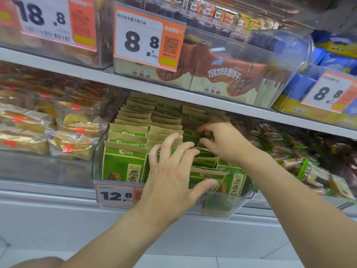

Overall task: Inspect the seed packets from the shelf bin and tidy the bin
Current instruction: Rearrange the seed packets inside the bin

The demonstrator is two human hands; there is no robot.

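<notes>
Green and kraft-paper seed packets [123, 163] stand in three rows inside a clear plastic shelf bin [226, 206] on the middle shelf. My left hand [172, 176] lies spread over the middle and right rows; its fingertips touch the packet tops and its thumb rests against a front packet of the right row [236, 182]. Further back, my right hand [224, 142] reaches into the right row with fingers curled, pinching the tops of packets there. The packets in the right row lean unevenly, while the left row stands straight.
A 12.8 price tag [116, 195] hangs on the bin front. Bagged pastries [63, 132] fill the bin to the left, wrapped snacks [301, 161] the one to the right. The shelf above [135, 84] carries a biscuit bin [222, 74] close over my hands.
</notes>
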